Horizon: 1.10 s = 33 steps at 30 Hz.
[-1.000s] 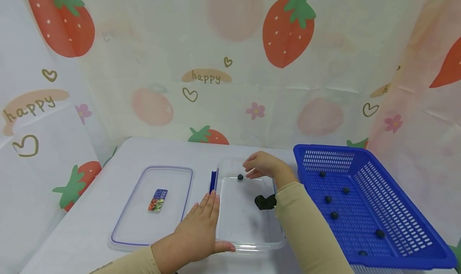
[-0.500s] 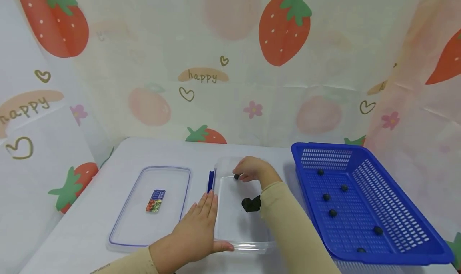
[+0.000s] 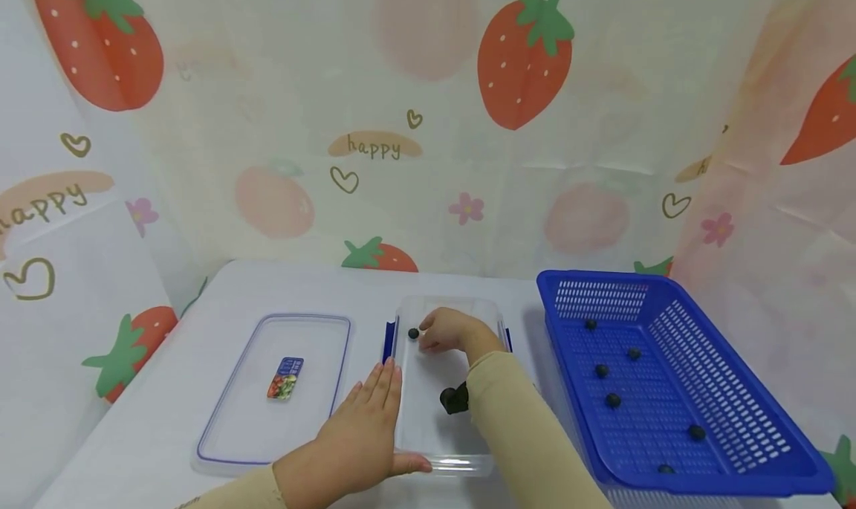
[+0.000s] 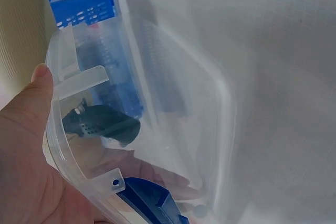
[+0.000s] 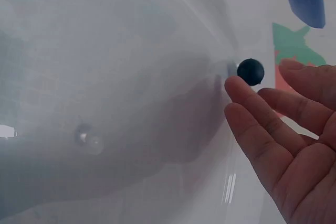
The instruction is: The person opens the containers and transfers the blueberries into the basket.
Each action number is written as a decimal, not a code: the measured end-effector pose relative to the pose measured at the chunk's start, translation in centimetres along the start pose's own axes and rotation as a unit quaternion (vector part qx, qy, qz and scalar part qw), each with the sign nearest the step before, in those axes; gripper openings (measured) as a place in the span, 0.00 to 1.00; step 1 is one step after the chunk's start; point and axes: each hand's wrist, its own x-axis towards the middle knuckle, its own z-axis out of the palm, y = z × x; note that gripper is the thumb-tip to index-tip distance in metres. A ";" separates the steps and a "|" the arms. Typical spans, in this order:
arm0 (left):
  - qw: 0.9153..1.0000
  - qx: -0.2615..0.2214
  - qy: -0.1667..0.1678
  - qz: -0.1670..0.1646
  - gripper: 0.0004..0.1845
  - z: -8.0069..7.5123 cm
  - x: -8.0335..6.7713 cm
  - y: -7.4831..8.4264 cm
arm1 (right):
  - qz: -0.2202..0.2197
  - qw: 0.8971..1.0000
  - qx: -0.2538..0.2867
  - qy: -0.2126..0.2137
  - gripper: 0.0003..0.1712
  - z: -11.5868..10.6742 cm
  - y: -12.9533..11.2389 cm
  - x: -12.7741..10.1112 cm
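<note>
A clear plastic container (image 3: 461, 463) stands at the middle of the white table, with a single blueberry (image 3: 413, 334) inside by its far left wall. Just right of the berry is my right hand (image 3: 449, 332). Its fingers (image 5: 257, 148) are extended and loosely bent, with no berry between them; the berry (image 5: 250, 72) sits just beyond the fingertips in the right wrist view. My left hand (image 3: 357, 427) rests along the container's left side, fingers straight. Its thumb (image 4: 34, 95) lies at the front rim.
A blue plastic basket (image 3: 582, 420) with several blueberries, one being a berry (image 3: 613, 400) near its middle, stands on the right. The clear lid (image 3: 234, 420) with a blue seal and a label (image 3: 285, 378) lies on the left. A blue clip (image 3: 389, 339) hangs at the container's left side.
My right hand has moved left inside the container, and the blueberry has shifted left toward the wall. The left hand has stayed at the container's side.
</note>
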 end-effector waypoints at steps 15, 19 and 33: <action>1.000 -0.011 -0.004 0.003 0.64 0.1 0.1 -0.2 | -0.060 0.997 -0.045 -0.010 0.23 0.9 -0.1 0.9; 1.000 -0.012 -0.007 0.002 0.64 0.1 0.1 -0.2 | -0.069 0.997 -0.040 -0.015 0.22 1.0 0.0 1.0; 1.000 -0.006 -0.006 0.001 0.64 0.4 0.2 -0.2 | -0.117 0.991 0.067 -0.028 0.04 0.5 -0.1 1.3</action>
